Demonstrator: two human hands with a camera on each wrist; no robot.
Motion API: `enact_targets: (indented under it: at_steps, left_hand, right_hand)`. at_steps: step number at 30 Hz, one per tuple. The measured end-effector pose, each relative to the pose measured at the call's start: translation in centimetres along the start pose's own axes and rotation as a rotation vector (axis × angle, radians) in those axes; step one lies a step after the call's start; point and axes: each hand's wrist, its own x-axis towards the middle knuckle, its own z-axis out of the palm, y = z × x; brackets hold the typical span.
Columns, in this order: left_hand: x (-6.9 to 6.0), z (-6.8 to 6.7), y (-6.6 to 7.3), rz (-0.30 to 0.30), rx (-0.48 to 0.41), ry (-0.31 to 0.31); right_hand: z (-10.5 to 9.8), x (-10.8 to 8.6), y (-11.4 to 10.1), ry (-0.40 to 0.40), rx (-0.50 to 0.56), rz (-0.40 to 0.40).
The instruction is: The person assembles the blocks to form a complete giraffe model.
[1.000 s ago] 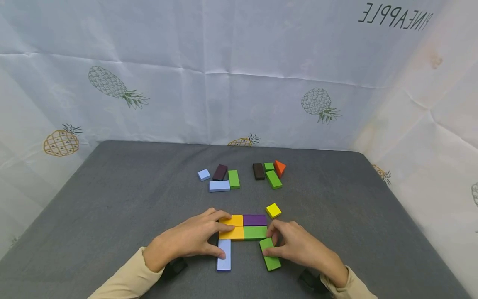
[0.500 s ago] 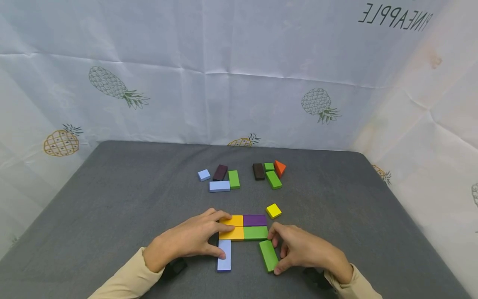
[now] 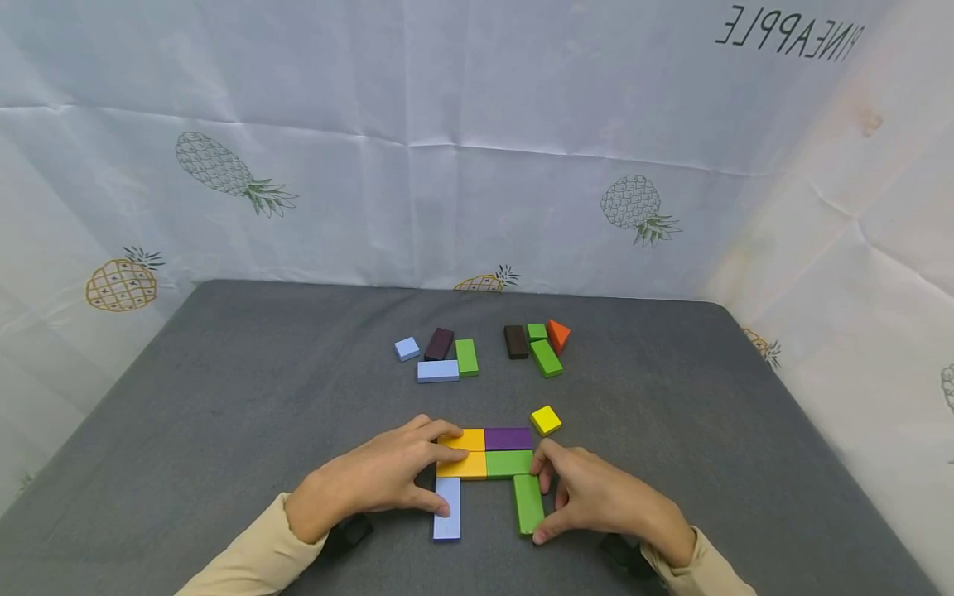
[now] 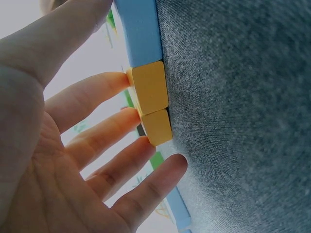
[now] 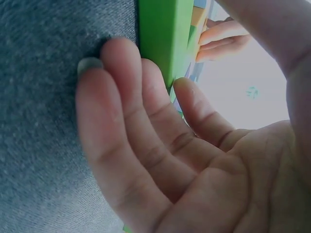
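On the grey table, two orange-yellow blocks (image 3: pixel 462 466) (image 4: pixel 151 88) lie beside a purple block (image 3: pixel 508 439) and a green block (image 3: pixel 509 463). Below them stand a light-blue block (image 3: pixel 447 521) (image 4: pixel 139 34) at the left and an upright-lying green block (image 3: pixel 528 505) (image 5: pixel 163 34) at the right. The left hand (image 3: pixel 387 469) (image 4: pixel 73 145) rests fingertips on the orange-yellow blocks and its thumb on the light-blue one. The right hand (image 3: pixel 604 494) (image 5: pixel 184 145) touches the right green block's right side, thumb near its lower corner, index finger at the upper joint.
A small yellow block (image 3: pixel 546 420) lies above the right hand. Farther back are two loose groups, with a light-blue block (image 3: pixel 438 372), a dark block (image 3: pixel 516 342), green blocks (image 3: pixel 547 358) and an orange triangle (image 3: pixel 558 335). A pineapple-print cloth (image 3: pixel 447 207) hangs behind the table.
The right green block has turned from slanted to nearly straight and shifted slightly left. The right thumb has moved off its top to its lower right corner. The left hand has stayed still.
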Motion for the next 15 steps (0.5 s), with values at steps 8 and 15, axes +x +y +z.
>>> enact_targets:
  at_steps: [8,15]
  left_hand:
    - [-0.04,0.03,-0.02,0.0,-0.006,0.003]
    - [-0.02,0.08,-0.05,0.002,-0.011,0.0]
  right_hand:
    - [-0.22,0.18,0.24,0.076,-0.066,-0.03]
    - [-0.18,0.93,0.8,0.137,-0.131,-0.003]
